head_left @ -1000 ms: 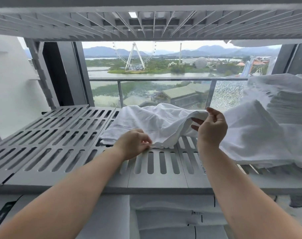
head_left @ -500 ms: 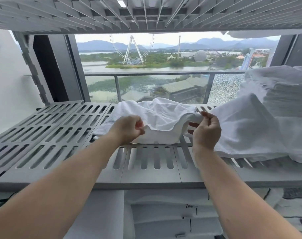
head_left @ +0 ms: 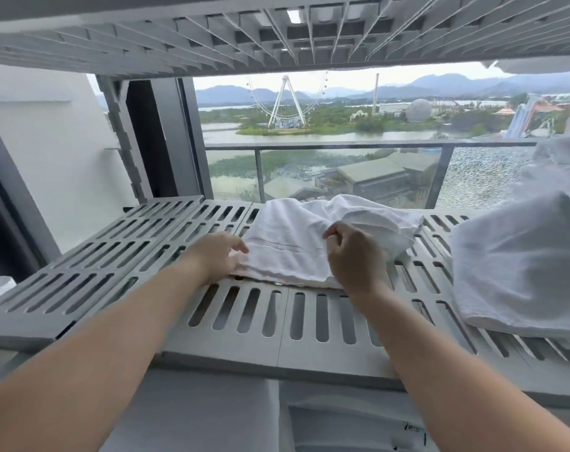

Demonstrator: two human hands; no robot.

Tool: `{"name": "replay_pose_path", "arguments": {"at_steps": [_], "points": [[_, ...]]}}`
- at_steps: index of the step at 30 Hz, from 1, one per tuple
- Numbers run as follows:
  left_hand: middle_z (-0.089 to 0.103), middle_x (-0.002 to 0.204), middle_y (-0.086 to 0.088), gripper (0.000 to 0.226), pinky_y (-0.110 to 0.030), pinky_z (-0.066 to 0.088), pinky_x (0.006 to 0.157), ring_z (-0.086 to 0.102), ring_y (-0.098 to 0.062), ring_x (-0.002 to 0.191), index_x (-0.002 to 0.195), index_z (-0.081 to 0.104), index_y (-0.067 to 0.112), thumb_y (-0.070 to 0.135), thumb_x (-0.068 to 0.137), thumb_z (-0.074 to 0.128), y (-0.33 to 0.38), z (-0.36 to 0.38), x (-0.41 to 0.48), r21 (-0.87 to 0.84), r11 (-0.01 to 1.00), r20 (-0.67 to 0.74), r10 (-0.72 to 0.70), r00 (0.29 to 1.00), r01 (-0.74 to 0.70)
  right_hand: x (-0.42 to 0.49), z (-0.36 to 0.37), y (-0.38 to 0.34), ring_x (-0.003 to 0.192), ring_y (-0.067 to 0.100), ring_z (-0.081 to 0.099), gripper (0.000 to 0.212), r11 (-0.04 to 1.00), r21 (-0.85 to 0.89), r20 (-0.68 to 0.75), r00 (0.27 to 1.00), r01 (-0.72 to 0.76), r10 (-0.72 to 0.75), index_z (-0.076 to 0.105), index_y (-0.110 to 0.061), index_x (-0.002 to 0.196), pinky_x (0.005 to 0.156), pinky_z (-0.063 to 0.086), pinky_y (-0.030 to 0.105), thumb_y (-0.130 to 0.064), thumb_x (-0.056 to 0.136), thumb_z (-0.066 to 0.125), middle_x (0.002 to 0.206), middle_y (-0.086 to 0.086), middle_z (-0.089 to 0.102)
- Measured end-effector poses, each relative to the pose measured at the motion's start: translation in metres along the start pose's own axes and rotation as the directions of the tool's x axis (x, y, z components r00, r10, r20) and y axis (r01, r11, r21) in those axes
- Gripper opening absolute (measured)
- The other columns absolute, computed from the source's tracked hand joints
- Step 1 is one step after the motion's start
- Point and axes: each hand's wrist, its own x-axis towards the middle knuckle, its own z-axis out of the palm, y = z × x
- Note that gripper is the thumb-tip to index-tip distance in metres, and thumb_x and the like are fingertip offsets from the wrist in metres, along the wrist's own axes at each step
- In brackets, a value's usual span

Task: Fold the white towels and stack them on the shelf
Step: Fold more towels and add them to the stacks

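Head view: both hands on white towel (head_left: 296,243), slatted shelf (head_left: 91,272); no legible writing

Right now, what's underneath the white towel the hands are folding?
The white towel lies on a grey slotted shelf, with the left hand and right hand at its near edge. Whatever lies directly beneath it is covered.

Shelf (head_left: 309,324): grey moulded plastic by its look, matt, smooth, pierced with long slots.
Upper shelf (head_left: 277,34): same grey material, ribbed grid underside, matt.
Towel (head_left: 296,243): white woven cloth, soft, crumpled, fine ribbed texture, faint stitched hem band.
Towel pile (head_left: 518,259): white cloth, matt, slightly nubbly.
Balcony railing (head_left: 368,145): dark metal bar, dull, over clear glossy glass panels.
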Motion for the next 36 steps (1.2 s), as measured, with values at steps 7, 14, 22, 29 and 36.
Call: {"name": "replay_pose_path", "arguments": {"at_steps": [7, 14, 22, 29, 36], "points": [[0.067, 0.114, 0.012, 0.023, -0.036, 0.054, 0.086, 0.062, -0.013, 0.101, 0.110, 0.073, 0.032, 0.024, 0.100, 0.054, -0.021, -0.001, 0.013, 0.206, 0.962, -0.002, 0.184, 0.983, -0.180, 0.017, 0.033, -0.032, 0.088, 0.024, 0.064, 0.029, 0.957, -0.135, 0.344, 0.918, 0.256, -0.197, 0.073, -0.024, 0.088, 0.077, 0.054, 0.039, -0.018, 0.089, 0.045, 0.091, 0.000, 0.073], [0.060, 0.084, 0.021, 0.014, -0.022, 0.048, 0.066, 0.055, -0.002, 0.075, 0.092, 0.077, 0.030, 0.021, 0.089, 0.067, -0.022, 0.005, 0.002, 0.029, 0.898, -0.157, 0.437, 0.886, -0.438, 0.021, 0.048, -0.015, 0.085, 0.033, 0.063, 0.027, 0.937, -0.281, 0.336, 0.936, 0.206, -0.105, 0.072, -0.014, 0.085, 0.069, 0.048, 0.034, -0.019, 0.088, 0.046, 0.087, 0.011, 0.072], [0.063, 0.095, 0.017, 0.015, -0.024, 0.048, 0.070, 0.060, -0.007, 0.087, 0.100, 0.079, 0.039, 0.034, 0.092, 0.067, -0.030, 0.008, 0.006, 0.106, 0.889, -0.082, 0.453, 0.888, -0.445, 0.015, 0.048, -0.019, 0.087, 0.029, 0.063, 0.028, 0.918, -0.319, 0.345, 0.931, 0.236, -0.120, 0.072, -0.014, 0.091, 0.069, 0.046, 0.033, -0.019, 0.093, 0.044, 0.091, 0.008, 0.073], [0.055, 0.110, 0.017, 0.027, -0.024, 0.050, 0.076, 0.052, -0.003, 0.085, 0.118, 0.071, 0.040, 0.045, 0.100, 0.050, -0.025, -0.003, -0.009, 0.287, 0.844, 0.053, 0.459, 0.887, -0.454, 0.005, 0.042, -0.020, 0.092, 0.028, 0.063, 0.028, 0.940, -0.278, 0.337, 0.937, 0.196, -0.096, 0.072, -0.015, 0.094, 0.079, 0.051, 0.037, -0.018, 0.092, 0.044, 0.095, 0.007, 0.071], [0.057, 0.111, 0.005, 0.028, -0.029, 0.055, 0.077, 0.063, -0.014, 0.089, 0.110, 0.068, 0.025, 0.013, 0.101, 0.044, -0.015, -0.001, -0.013, 0.504, 0.767, 0.123, 0.391, 0.912, -0.397, -0.004, 0.031, -0.018, 0.095, 0.026, 0.064, 0.028, 0.986, -0.120, 0.289, 0.954, 0.116, -0.077, 0.074, -0.019, 0.098, 0.081, 0.048, 0.034, -0.012, 0.090, 0.048, 0.100, 0.005, 0.071]]}}
